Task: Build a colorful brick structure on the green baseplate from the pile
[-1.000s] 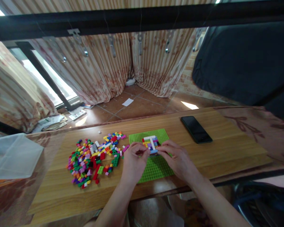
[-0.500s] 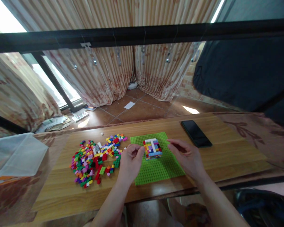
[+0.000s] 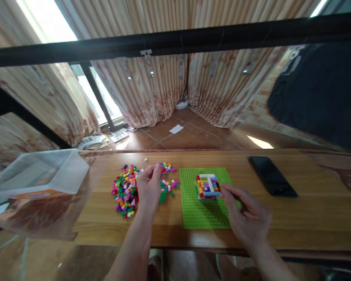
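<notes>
On the green baseplate [image 3: 193,216] stands a small block structure of multicoloured toy bricks [image 3: 208,187], with white and light blue bricks on top. My right hand [image 3: 247,218] is at its right side, thumb and index fingertips close together at the edge. Whether they touch it or pinch a small piece I cannot tell. My left hand [image 3: 149,187] hovers over the loose toy bricks [image 3: 125,191] left of the baseplate. Its fingers are closed in a pinch, and what is between them is hidden. The hand covers part of the pile.
A black phone [image 3: 272,176] lies on the wooden table [image 3: 310,218] at the right. A translucent plastic bin [image 3: 55,171] stands at the left end. One small white brick [image 3: 146,159] lies behind the pile. A dark rail [image 3: 169,43] crosses beyond the table, before curtains [image 3: 152,97].
My left hand has moved from beside the block structure leftward over the loose bricks. My right hand has come nearer to the structure's right side. The view has turned left, showing more of the bin.
</notes>
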`<state>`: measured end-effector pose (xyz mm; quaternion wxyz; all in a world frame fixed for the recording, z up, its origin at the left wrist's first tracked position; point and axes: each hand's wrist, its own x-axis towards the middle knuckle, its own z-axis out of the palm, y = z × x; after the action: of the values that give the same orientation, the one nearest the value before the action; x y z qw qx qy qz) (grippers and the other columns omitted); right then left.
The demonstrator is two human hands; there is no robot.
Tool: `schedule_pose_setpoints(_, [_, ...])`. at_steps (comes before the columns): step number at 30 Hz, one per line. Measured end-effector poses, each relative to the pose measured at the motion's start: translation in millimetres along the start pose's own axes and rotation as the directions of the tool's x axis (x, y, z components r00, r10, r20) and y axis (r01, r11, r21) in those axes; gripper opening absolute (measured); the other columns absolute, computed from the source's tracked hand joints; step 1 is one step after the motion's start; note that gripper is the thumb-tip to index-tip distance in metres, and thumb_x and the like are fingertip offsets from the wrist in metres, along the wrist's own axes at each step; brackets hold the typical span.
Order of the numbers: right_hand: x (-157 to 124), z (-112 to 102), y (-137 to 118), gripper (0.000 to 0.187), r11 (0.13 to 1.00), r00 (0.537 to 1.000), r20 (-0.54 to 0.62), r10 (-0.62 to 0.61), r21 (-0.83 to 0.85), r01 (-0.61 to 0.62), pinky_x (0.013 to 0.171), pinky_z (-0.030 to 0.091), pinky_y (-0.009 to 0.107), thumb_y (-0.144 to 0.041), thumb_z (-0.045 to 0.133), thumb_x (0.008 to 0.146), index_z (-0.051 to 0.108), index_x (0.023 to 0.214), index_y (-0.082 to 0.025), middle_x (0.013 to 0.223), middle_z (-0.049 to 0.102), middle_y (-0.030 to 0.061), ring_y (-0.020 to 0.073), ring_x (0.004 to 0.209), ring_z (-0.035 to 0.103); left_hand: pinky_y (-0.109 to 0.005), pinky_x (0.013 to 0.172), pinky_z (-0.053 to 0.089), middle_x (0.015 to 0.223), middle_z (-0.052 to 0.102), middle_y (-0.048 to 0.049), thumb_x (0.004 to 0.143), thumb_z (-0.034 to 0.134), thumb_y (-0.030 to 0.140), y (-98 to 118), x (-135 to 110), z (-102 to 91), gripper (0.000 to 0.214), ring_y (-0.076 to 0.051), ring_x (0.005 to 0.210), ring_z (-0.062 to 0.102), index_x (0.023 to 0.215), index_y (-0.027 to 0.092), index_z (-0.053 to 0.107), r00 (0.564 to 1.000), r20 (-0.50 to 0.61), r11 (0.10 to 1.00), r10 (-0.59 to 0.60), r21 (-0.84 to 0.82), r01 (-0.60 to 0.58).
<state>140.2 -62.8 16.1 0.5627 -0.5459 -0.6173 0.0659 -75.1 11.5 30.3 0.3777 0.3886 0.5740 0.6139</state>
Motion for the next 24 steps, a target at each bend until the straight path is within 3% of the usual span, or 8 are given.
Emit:
schedule_pose_setpoints(2, [-7.7, 11.0, -8.8, 0.015, 0.996, 0.987, 0.136, -0.082, 0.035, 0.078, 0.072, 0.054, 0.025, -0.019, 0.060, 0.087, 0.069, 0.098, -0.024, 0.089, 0.073, 0.0018, 0.0149, 0.079, 0.068, -0.017, 0.052, 0.039, 0.057, 0.059, 0.0029, 0.074, 0.067, 0.034, 2.8, 10.3, -14.2, 0.021, -0.007, 0.051, 0.050, 0.070, 0.013, 0.069, 0.992, -0.124, 0.995, -0.009, -0.104, -0.004])
schedule_pose_setpoints(5, [-19.2, 30.0, -18.2, 0.017, 0.985, 0.924, 0.345, -0.163, 0.103, 0.136, 0.072, 0.052, 0.023, -0.015, 0.057, 0.089, 0.067, 0.101, -0.024, 0.086, 0.072, 0.0006, 0.0125, 0.077, 0.068, -0.015, 0.051, 0.040, 0.062, 0.062, 0.0031, 0.072, 0.068, 0.028, 7.8, 22.9, -36.8, 0.014, -0.005, 0.050, 0.051, 0.071, 0.013, 0.066, 0.961, -0.255, 0.930, -0.106, -0.367, 0.005])
schedule_pose_setpoints(9, [-30.3, 53.3, -21.5, 0.016, 0.983, 0.848, 0.498, -0.183, 0.118, 0.143, 0.069, 0.051, 0.023, -0.015, 0.053, 0.091, 0.065, 0.099, -0.022, 0.084, 0.069, 0.0013, 0.0128, 0.076, 0.065, -0.015, 0.052, 0.044, 0.063, 0.063, 0.0014, 0.077, 0.062, 0.017, 14.0, 29.7, -56.9, 0.008, -0.004, 0.049, 0.052, 0.070, 0.013, 0.061, 0.927, -0.156, 0.745, -0.341, -0.646, 0.166])
schedule_pose_setpoints(13, [-34.9, 69.2, -21.6, 0.016, 0.989, 0.809, 0.568, -0.150, 0.073, 0.132, 0.073, 0.051, 0.026, -0.017, 0.050, 0.092, 0.064, 0.098, -0.021, 0.090, 0.068, 0.0034, 0.0150, 0.081, 0.064, -0.014, 0.048, 0.044, 0.061, 0.062, 0.0004, 0.086, 0.052, 0.013, 17.5, 32.6, -66.9, 0.018, -0.003, 0.045, 0.050, 0.071, 0.011, 0.060, 0.891, -0.082, 0.640, -0.447, -0.725, 0.254])
schedule_pose_setpoints(17, [-38.0, 80.7, -26.5, 0.017, 0.991, 0.794, 0.594, -0.126, 0.046, 0.123, 0.076, 0.050, 0.028, -0.018, 0.049, 0.092, 0.064, 0.100, -0.022, 0.093, 0.067, 0.0038, 0.0163, 0.085, 0.063, -0.014, 0.047, 0.043, 0.060, 0.061, 0.0011, 0.088, 0.050, 0.012, 20.3, 35.3, -77.5, 0.020, -0.003, 0.044, 0.050, 0.069, 0.012, 0.058, 0.883, -0.103, 0.608, -0.459, -0.760, 0.228])
schedule_pose_setpoints(24, [-49.8, 105.6, -40.0, 0.018, 0.978, 0.772, 0.603, -0.202, 0.080, 0.193, 0.079, 0.050, 0.031, -0.019, 0.050, 0.092, 0.063, 0.104, -0.023, 0.098, 0.064, 0.0053, 0.0181, 0.090, 0.061, -0.015, 0.046, 0.042, 0.059, 0.060, 0.0013, 0.089, 0.048, 0.012, 24.8, 38.7, -97.3, 0.022, -0.003, 0.042, 0.048, 0.068, 0.012, 0.057, 0.862, -0.128, 0.576, -0.490, -0.790, 0.210])
